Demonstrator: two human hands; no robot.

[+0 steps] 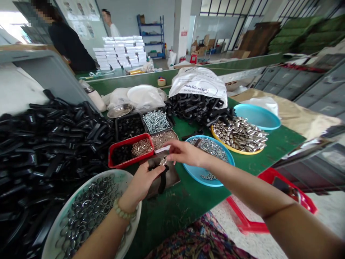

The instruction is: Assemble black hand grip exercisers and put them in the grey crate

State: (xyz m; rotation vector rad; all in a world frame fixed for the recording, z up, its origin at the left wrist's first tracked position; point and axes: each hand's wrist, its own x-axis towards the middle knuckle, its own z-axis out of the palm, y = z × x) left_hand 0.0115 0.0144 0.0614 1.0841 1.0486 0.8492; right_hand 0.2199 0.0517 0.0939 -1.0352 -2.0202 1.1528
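Observation:
My left hand (142,181) is closed around a black plastic part (162,181), whose curved end hangs below the fingers. A small shiny metal spring (163,160) stands at the top of this part, beside my left thumb. My right hand (185,153) reaches in from the right, its thumb and bent fingers closed at the spring's upper end; the exact contact is hard to see. Beneath both hands lies a flat metal plate (172,176). Just beyond is a red tray (130,163) of small screws and black pieces. To the right stands a blue tray (229,162) of small metal nuts.
Black handles (54,144) are heaped at left. A white basin (132,176) of metal rings sits front left. Farther back are a tray of long screws (156,121), a white sack (199,82) spilling black parts, and metal sleeves (239,133) in a yellow tray. A person (70,46) stands behind.

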